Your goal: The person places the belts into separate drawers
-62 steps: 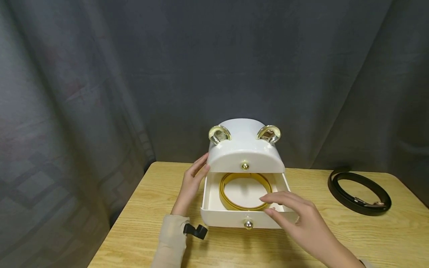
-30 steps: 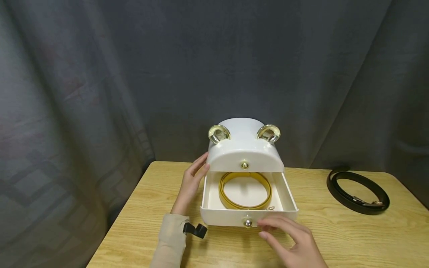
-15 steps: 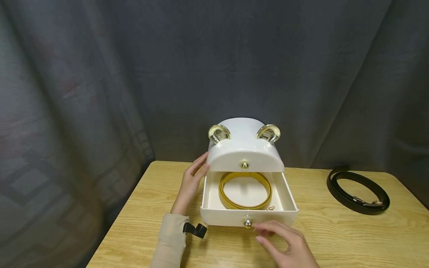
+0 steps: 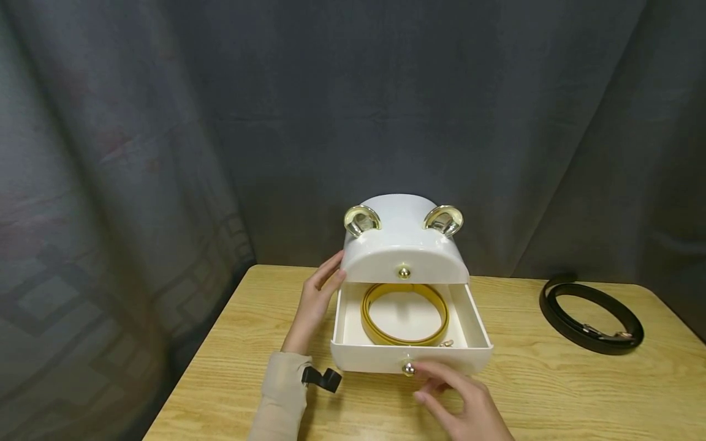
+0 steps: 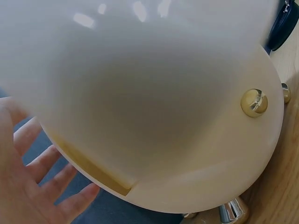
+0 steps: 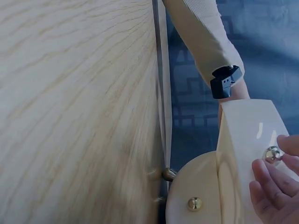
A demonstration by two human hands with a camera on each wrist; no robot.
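A white domed box [image 4: 405, 245] with two clear gold ears stands on the wooden table [image 4: 551, 392]. Its top drawer is closed and has a gold knob [image 4: 404, 272]. The lower drawer [image 4: 469, 358] is pulled out, and a coiled yellow belt [image 4: 405, 334] lies inside. My left hand [image 4: 314, 300] lies flat against the box's left side, fingers straight [image 5: 32, 186]. My right hand [image 4: 458, 398] is in front of the drawer. Its fingertips [image 6: 268, 182] touch the drawer front beside the round metal knob [image 4: 408, 369]; no grip on the knob shows.
A coiled black belt [image 4: 590, 315] with a metal buckle lies on the table at the right. A dark grey curtain [image 4: 165, 122] hangs behind and to the left of the table. The table's left edge is close to my left forearm.
My right hand came down from over the open drawer to its front and slid left toward the knob. The left hand, the box and the drawer stayed put.
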